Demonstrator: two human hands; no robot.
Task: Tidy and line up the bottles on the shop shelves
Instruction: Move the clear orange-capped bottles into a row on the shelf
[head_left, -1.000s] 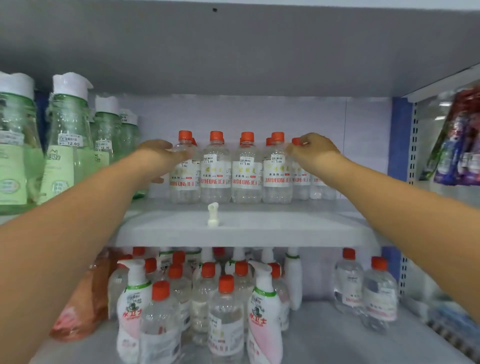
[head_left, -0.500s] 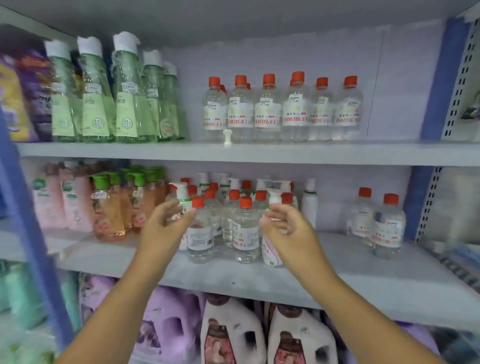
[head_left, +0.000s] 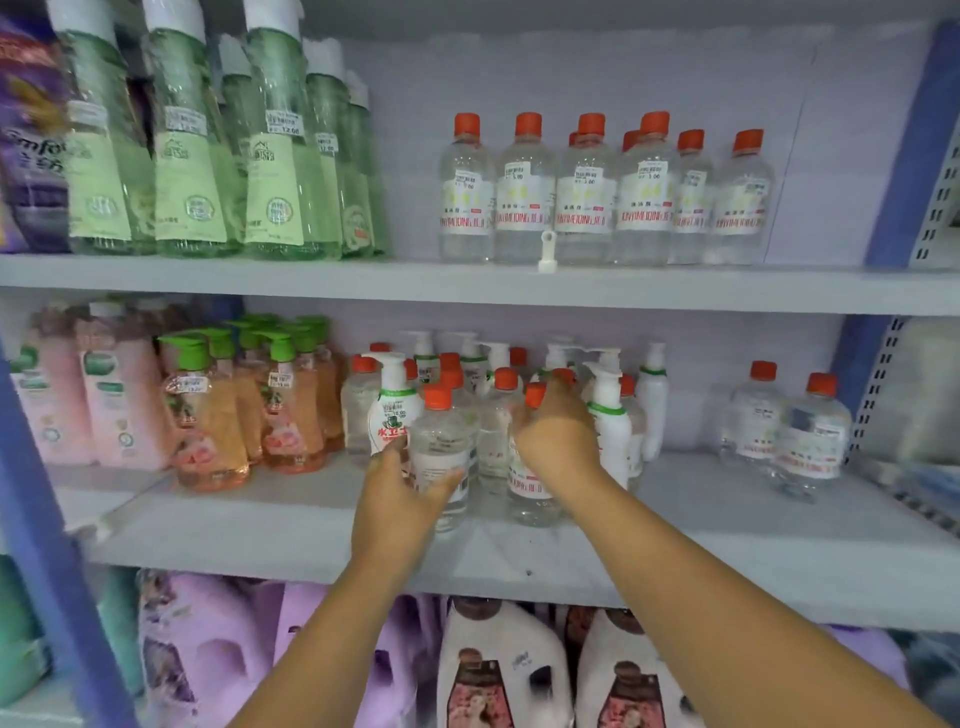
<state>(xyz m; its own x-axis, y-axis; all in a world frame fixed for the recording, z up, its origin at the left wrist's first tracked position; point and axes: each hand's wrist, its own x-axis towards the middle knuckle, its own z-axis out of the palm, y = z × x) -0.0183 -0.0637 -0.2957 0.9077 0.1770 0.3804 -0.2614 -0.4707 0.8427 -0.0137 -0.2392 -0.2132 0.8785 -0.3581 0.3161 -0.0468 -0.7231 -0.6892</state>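
Both hands have come forward from mid-air onto the cluster of clear bottles on the grey middle shelf (head_left: 727, 525). Left hand (head_left: 402, 488) wraps a front clear plastic bottle with an orange cap (head_left: 440, 457), thumb and fingers curled round its label. Right hand (head_left: 558, 431) covers the neighbouring orange-capped clear bottle (head_left: 532, 483); its grip is closed round the neck, though the fingers are hidden behind the knuckles. White pump bottles (head_left: 610, 415) crowd behind, their lower parts blocked. Motion blur smears the labels. Bare shelf lies in front of the cluster and to its right, up to two squat clear bottles (head_left: 784, 431). Above, a row of orange-capped bottles (head_left: 597, 192) stands near the upper shelf (head_left: 311, 283) edge.
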